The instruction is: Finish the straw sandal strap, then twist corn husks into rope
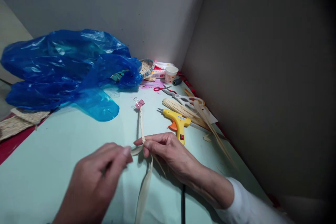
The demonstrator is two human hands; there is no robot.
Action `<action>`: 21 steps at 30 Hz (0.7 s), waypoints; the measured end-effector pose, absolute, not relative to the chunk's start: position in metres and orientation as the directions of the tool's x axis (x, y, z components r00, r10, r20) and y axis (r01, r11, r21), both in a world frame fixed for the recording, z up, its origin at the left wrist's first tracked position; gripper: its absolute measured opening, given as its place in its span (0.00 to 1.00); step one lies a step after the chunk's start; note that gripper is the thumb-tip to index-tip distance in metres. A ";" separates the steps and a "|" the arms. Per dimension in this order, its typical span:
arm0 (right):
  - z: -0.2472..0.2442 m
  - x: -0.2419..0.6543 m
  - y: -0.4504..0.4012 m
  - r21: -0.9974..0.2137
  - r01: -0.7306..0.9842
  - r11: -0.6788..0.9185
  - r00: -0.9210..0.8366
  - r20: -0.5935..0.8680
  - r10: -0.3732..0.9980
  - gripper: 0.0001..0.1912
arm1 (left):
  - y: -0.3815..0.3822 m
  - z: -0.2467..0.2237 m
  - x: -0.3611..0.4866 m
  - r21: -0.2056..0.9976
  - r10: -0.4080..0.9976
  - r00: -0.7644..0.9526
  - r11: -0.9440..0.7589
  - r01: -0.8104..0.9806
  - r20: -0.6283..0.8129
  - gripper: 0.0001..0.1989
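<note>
Slackening looks the likeliest fault: the pale cord [142,124], mid-frame, lies pinched at its near end by the right hand [170,150], far end at a pink clip [140,104], and uneven pull from the left hand [97,173], closed on a thin strip [137,151], could loosen it.

The light is dim, the left hand [101,178] blurred.

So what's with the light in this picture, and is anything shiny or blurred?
Head view: dim overall, the right-hand wall fading to black at the picture's edge; white glints on the crinkled blue plastic bag; the left hand looks soft, perhaps from motion; soft shadow beneath the right hand.
</note>
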State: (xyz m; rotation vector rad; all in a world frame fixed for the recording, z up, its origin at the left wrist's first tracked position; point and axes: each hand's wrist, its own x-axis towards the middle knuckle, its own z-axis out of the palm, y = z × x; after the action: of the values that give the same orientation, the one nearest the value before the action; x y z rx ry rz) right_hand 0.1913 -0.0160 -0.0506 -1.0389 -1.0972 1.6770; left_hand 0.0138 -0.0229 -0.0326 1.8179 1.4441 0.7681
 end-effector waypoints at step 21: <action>-0.035 0.207 -0.026 -0.834 0.531 0.151 -0.350 -0.054 0.935 0.05 | -0.011 -0.050 0.042 0.909 0.848 0.327 0.396 0.133 -0.417 0.11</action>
State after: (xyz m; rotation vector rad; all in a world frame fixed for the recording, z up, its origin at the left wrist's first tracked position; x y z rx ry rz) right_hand 0.2071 -0.0256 -0.0345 -1.3935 -1.9485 1.0977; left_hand 0.0416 -0.0111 -0.0503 1.0823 1.1602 0.6135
